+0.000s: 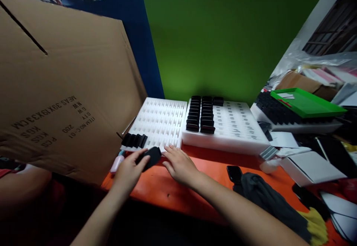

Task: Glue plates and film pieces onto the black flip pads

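My left hand (128, 170) grips a small black block (151, 157) just in front of a white foam tray (161, 121). That tray has several black blocks (134, 140) slotted in its near left corner. My right hand (180, 164) lies flat on the orange table (158, 188), fingers spread, its fingertips touching the tray's front edge right beside the held block. A second white foam tray (237, 130) sits to the right, with two rows of black blocks (200, 114) along its left side.
A big cardboard box (61, 90) stands at the left. A pink item (117, 163) lies under its edge. A black phone (234, 172) and dark glove (267, 197) lie at the right front. A green tray (306, 103) sits on stacked trays further right. A green screen (223, 38) stands behind.
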A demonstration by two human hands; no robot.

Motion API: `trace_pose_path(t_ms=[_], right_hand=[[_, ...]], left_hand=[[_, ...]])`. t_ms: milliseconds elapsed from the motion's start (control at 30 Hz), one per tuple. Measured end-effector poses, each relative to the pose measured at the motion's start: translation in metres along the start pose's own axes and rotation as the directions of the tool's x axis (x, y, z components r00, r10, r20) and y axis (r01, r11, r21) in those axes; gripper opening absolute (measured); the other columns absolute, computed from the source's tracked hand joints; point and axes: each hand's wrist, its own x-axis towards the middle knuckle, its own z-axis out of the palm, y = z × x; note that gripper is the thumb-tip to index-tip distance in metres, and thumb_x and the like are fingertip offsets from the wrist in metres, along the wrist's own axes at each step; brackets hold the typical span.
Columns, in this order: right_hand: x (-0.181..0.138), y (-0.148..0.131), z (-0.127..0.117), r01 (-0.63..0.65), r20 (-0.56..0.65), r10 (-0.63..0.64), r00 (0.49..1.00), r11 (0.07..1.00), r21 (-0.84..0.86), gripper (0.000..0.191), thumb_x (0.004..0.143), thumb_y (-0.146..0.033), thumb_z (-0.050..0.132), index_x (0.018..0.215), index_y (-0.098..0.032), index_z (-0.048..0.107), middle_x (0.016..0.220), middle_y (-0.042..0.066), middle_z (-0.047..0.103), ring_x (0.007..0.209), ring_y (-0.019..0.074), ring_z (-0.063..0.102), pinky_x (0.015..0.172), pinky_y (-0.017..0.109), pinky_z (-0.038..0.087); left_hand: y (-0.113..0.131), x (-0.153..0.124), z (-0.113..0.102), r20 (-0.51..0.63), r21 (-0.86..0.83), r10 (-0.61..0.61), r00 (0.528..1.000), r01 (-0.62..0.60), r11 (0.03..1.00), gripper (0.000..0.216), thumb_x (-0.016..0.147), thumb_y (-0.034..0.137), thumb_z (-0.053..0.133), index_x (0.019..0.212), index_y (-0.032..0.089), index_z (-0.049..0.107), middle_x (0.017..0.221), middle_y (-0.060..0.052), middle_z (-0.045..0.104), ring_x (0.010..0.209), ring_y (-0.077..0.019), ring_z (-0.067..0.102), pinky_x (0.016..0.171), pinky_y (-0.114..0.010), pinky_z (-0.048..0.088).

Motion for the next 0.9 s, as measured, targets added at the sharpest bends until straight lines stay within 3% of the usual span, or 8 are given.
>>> trace_pose_path(t_ms=[67, 133, 267, 433, 633, 900], right_hand=[[0.025, 0.004, 0.007, 0.033, 0.054, -0.028, 0.998, 0.995, -0.089, 0.042, 0.088, -0.036, 0.039, 0.126, -0.018, 0.043, 0.139, 0.007, 0.034, 0.129, 0.0221, 0.024, 0.106, 0.043, 0.020], [0.042, 0.011, 0.017, 0.061, 0.138, -0.039, 0.990, 0.985, -0.163, 0.048, 0.087, -0.042, 0.039, 0.129, -0.018, 0.039, 0.141, 0.007, 0.031, 0.130, 0.0232, 0.023, 0.106, 0.045, 0.017], [0.049, 0.023, 0.034, 0.070, 0.167, -0.026, 0.986, 0.963, -0.260, 0.061, 0.083, -0.045, 0.043, 0.136, -0.018, 0.027, 0.144, 0.004, 0.025, 0.131, 0.0235, 0.017, 0.107, 0.046, 0.009], [0.044, 0.027, 0.037, 0.075, 0.162, -0.032, 0.986, 0.962, -0.264, 0.064, 0.083, -0.048, 0.042, 0.137, -0.019, 0.024, 0.144, 0.003, 0.023, 0.131, 0.0234, 0.016, 0.107, 0.045, 0.007], [0.044, 0.027, 0.035, 0.063, 0.153, -0.023, 0.988, 0.963, -0.263, 0.062, 0.083, -0.044, 0.043, 0.137, -0.019, 0.025, 0.144, 0.002, 0.023, 0.131, 0.0235, 0.016, 0.107, 0.046, 0.007], [0.044, 0.031, 0.037, 0.074, 0.149, -0.038, 0.988, 0.967, -0.244, 0.062, 0.082, -0.042, 0.043, 0.136, -0.017, 0.025, 0.144, 0.003, 0.023, 0.131, 0.0239, 0.015, 0.107, 0.045, 0.005]], left_hand=[[0.010, 0.023, -0.023, -0.073, 0.210, 0.073, 0.995, -0.056, 0.976, 0.041, 0.078, 0.042, 0.047, 0.112, 0.021, 0.055, 0.115, -0.009, 0.059, 0.105, -0.0292, 0.052, 0.092, -0.042, 0.036], [0.019, 0.045, -0.033, -0.060, 0.379, 0.154, 0.986, -0.120, 0.917, 0.038, 0.082, 0.036, 0.039, 0.113, 0.020, 0.054, 0.117, -0.010, 0.057, 0.107, -0.0285, 0.050, 0.092, -0.041, 0.035], [0.022, 0.083, -0.025, 0.095, 0.599, 0.205, 0.974, -0.220, 0.770, 0.029, 0.082, 0.028, 0.041, 0.099, 0.018, 0.061, 0.102, -0.010, 0.063, 0.096, -0.0256, 0.057, 0.084, -0.037, 0.040], [0.016, 0.111, -0.011, 0.212, 0.730, 0.131, 0.969, -0.246, 0.638, 0.025, 0.085, 0.033, 0.047, 0.095, 0.015, 0.060, 0.098, -0.008, 0.063, 0.089, -0.0198, 0.059, 0.080, -0.039, 0.044], [0.014, 0.117, 0.008, 0.240, 0.783, 0.079, 0.968, -0.241, 0.573, 0.025, 0.085, 0.033, 0.050, 0.101, 0.014, 0.056, 0.102, -0.006, 0.059, 0.090, -0.0181, 0.057, 0.079, -0.039, 0.046], [-0.001, 0.097, 0.042, 0.096, 0.813, 0.172, 0.980, -0.177, 0.554, 0.033, 0.086, 0.030, 0.047, 0.116, 0.015, 0.046, 0.110, -0.008, 0.053, 0.091, -0.0188, 0.056, 0.078, -0.039, 0.046]])
